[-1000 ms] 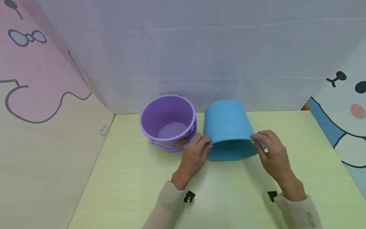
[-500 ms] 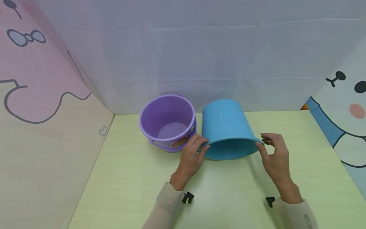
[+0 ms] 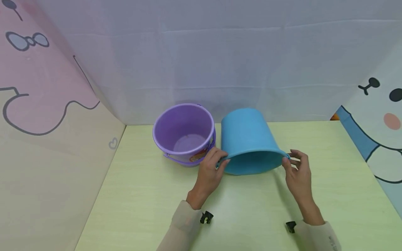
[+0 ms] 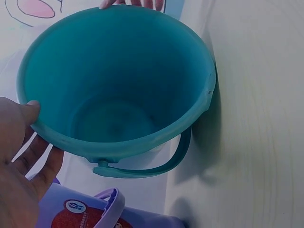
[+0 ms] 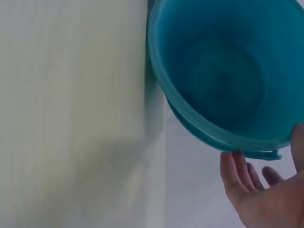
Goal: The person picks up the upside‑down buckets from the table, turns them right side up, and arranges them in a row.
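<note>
A blue bucket (image 3: 246, 130) is tipped on its side, its mouth facing me. My left hand (image 3: 210, 172) pinches the rim on its left. In the left wrist view that hand (image 4: 23, 152) has the thumb inside the rim and fingers outside. My right hand (image 3: 298, 177) holds the rim's right end. The right wrist view shows its thumb at the rim, with the fingertips (image 5: 235, 154) outside by the bucket's handle (image 5: 209, 140). Just left of the blue bucket a purple bucket (image 3: 185, 129) stands upright with nothing visible inside, close to my left fingers.
Both buckets are on a pale green-yellow tabletop (image 3: 150, 209). A white cloth backdrop (image 3: 188, 62) hangs behind its rear edge. Cartoon-printed panels flank the table, a left panel (image 3: 47, 157) and a right panel (image 3: 383, 146).
My right hand has shifted outward along the blue bucket's rim to its right end; its fingers lifted off and came back near the handle. The bucket has turned slightly, its mouth shifting left.
</note>
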Demonstrator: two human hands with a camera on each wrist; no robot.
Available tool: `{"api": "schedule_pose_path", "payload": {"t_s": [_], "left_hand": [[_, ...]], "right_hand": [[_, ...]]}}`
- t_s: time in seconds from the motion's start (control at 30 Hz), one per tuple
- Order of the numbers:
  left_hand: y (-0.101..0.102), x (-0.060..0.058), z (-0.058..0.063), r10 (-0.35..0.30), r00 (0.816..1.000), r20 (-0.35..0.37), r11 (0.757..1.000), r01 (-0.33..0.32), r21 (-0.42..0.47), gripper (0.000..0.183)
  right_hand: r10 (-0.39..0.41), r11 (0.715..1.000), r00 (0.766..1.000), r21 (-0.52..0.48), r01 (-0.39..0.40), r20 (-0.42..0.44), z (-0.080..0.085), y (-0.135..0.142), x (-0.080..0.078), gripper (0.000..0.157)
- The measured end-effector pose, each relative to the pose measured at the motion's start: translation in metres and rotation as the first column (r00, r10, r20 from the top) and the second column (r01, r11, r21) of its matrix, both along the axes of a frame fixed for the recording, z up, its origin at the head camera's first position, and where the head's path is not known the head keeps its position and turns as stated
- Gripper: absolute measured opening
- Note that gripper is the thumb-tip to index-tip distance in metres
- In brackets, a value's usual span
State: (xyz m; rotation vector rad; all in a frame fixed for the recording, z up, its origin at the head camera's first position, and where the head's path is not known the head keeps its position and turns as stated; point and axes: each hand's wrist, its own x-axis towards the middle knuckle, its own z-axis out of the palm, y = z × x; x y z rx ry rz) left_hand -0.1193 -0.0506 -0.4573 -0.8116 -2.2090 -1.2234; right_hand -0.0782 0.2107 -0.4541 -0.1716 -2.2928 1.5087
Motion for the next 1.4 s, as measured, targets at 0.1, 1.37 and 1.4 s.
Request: {"api": "schedule_pose_path", "payload": {"t_s": [0.1,1.37,1.4], "left_hand": [[0.0,0.0,0.0,-0.003,1.0,0.006,1.0,0.002,0.011,0.014],[0.0,0.002,-0.002,-0.059,0.986,0.153,0.986,0.033,0.165,0.014],[0.0,0.002,-0.002,-0.058,0.986,0.159,0.985,0.031,0.169,0.014]], "right_hand": [[0.061,0.995,0.997,-0.082,-0.057,0.043,-0.016,0.006,-0.003,0.04],[0.153,0.981,0.988,-0.123,-0.148,0.034,-0.038,0.017,-0.004,0.028],[0.149,0.982,0.988,-0.122,-0.144,0.039,-0.037,0.017,-0.004,0.028]]}}
